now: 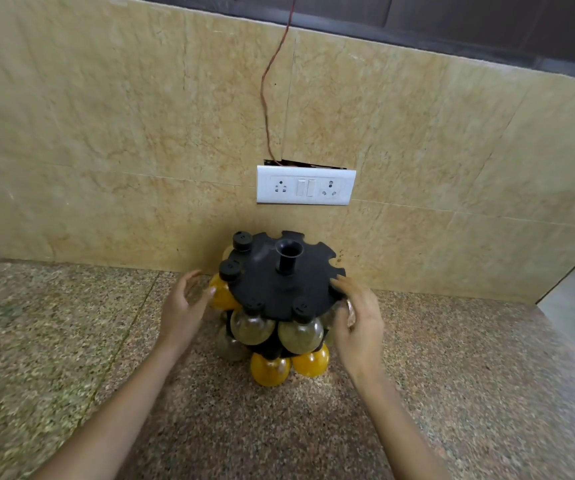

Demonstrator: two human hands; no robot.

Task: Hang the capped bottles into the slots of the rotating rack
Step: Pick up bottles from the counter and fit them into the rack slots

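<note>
A black rotating rack [272, 285] stands on the counter against the wall, with a hollow post [288, 254] at its centre. Capped bottles hang from its top disc: a yellow one [222, 292] at the left and two clear ones [251, 325] [300, 332] at the front. Two more yellow bottles [269, 370] [312, 363] hang on a lower tier. The slots at the back right [327, 252] are empty. My left hand [180, 306] is open beside the upper yellow bottle. My right hand [358, 323] grips a clear bottle [348, 311] at the disc's right edge, its cap partly hidden under my fingers.
The speckled granite counter [210, 427] runs left and right and ends at an edge on the far right [556, 323]. A white socket plate [305, 186] sits on the marble wall just above the rack, with a red wire [272, 81] running up from it.
</note>
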